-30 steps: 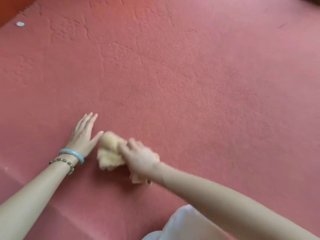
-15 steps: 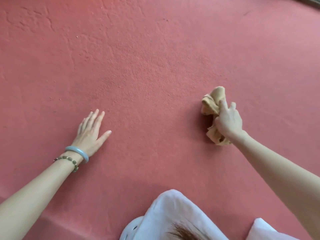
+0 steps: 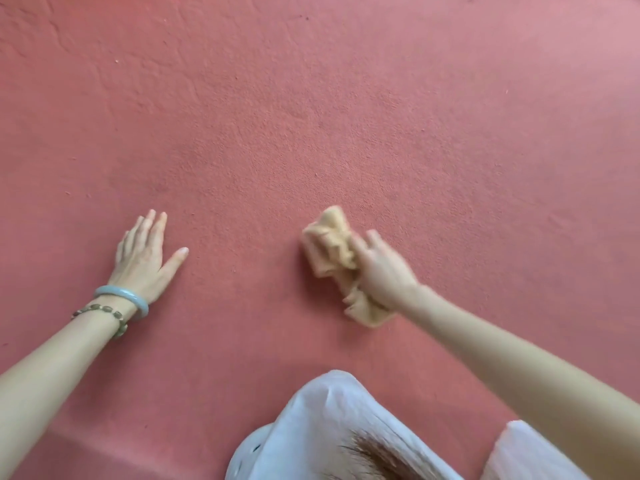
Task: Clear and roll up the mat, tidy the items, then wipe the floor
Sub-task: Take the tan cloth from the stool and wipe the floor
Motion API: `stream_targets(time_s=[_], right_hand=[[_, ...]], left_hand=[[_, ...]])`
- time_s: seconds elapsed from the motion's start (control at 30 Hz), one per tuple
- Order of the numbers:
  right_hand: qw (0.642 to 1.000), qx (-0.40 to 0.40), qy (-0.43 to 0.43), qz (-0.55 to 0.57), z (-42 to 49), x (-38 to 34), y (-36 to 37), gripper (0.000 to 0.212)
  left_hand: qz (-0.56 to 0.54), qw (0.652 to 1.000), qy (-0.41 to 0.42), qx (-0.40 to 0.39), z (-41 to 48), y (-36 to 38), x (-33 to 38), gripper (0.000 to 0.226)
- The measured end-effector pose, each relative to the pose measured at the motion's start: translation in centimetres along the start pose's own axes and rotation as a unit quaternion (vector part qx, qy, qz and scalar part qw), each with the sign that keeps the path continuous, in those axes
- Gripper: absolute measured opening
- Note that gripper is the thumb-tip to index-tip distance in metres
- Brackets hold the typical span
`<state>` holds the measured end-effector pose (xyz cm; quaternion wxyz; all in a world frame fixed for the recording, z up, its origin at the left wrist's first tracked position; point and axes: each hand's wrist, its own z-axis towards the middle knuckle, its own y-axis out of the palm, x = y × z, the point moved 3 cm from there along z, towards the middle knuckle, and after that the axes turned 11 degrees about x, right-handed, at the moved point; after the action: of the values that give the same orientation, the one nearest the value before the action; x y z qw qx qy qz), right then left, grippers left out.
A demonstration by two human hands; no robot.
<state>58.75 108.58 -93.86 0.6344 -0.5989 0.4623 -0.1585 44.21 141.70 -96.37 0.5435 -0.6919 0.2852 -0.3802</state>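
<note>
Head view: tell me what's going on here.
A person bends over a red floor. The right hand grips a crumpled tan cloth and holds it down on the floor, slightly blurred, so probably mid-wipe. The left hand rests flat on the floor with straight fingers, a pale blue bangle and a beaded bracelet on its wrist. No mat or other items show in this view.

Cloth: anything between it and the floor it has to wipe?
Nothing visible. The right hand grips the bunched cloth directly on the red floor, bare ahead and to the right. The left hand lies flat on the floor to the cloth's left, apart from it.
</note>
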Motion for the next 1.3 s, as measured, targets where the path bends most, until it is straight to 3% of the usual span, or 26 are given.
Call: stream_targets(time_s=[0.1,0.2,0.33,0.53,0.63,0.73,0.93,1.3], right_hand=[[0.991,0.058,0.098,-0.072,0.4,8.4,-3.9,0.049],[0.964,0.112,0.215,-0.108,-0.8,14.0,-7.3,0.043],[0.917,0.177,0.343,-0.102,0.1,13.3,-7.3,0.042],[0.981,0.131,0.141,-0.007,5.7,-4.7,0.8,0.042],[0.999,0.027,0.017,0.031,6.2,-13.6,3.6,0.043],[0.985,-0.081,-0.129,0.078,6.3,-19.1,5.3,0.04],[0.984,-0.032,-0.146,0.098,14.2,-21.4,-2.4,0.05],[0.99,0.007,-0.134,-0.046,23.9,-24.5,-17.1,0.032]], left_hand=[[0.001,1.0,-0.017,0.004,0.1,0.4,-0.5,0.069],[0.007,1.0,-0.024,0.005,0.1,0.7,-1.0,0.069],[0.016,0.999,-0.038,0.011,0.1,1.1,-2.1,0.069],[0.014,0.998,-0.047,0.025,-0.2,1.2,-2.8,0.069],[0.016,0.998,-0.038,0.036,0.2,0.5,-3.5,0.069],[0.014,0.998,-0.041,0.041,0.5,-0.6,-4.7,0.068],[0.026,0.996,-0.07,0.047,1.6,-5.3,-7.9,0.069],[-0.009,0.991,-0.134,0.003,2.0,-13.0,-9.5,0.08]])
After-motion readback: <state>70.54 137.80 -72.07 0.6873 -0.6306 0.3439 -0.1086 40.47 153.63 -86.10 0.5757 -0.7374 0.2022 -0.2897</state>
